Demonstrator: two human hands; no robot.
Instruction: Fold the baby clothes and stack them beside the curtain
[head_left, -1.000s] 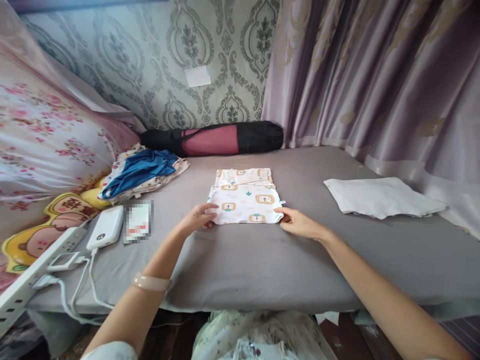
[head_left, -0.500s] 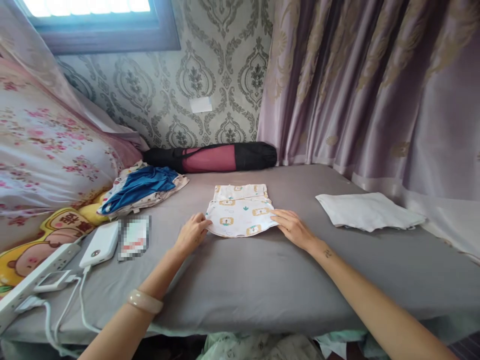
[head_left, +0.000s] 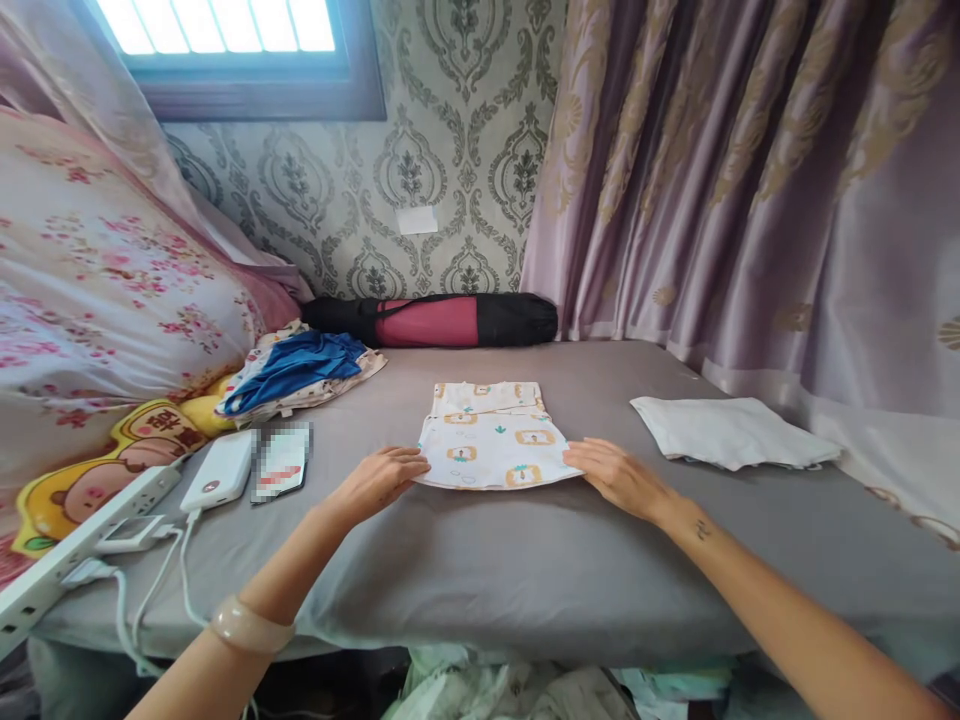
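Note:
A white garment (head_left: 491, 447) with an orange and green print lies folded on the grey bed sheet (head_left: 480, 570), its far part doubled over in a narrower band. My left hand (head_left: 386, 475) is closed on its near left corner, fingertips on top and the thumb mostly hidden. At the opposite near corner, my right hand (head_left: 611, 475) grips the edge with its fingers held together. Between the two hands the near hem curves slightly and looks fairly smooth.
To the right lies a folded white cloth (head_left: 739, 432). Rumpled blue clothing (head_left: 300, 370) sits at the left, near a phone (head_left: 281, 465), a white power bank (head_left: 219, 470) and a power strip (head_left: 90, 545) with cables. A black and red bag (head_left: 427, 322) lies along the wall.
Both hands remain at the garment's near corners and have spread slightly apart, the hem a little wider between them. The whole view has shifted slightly.

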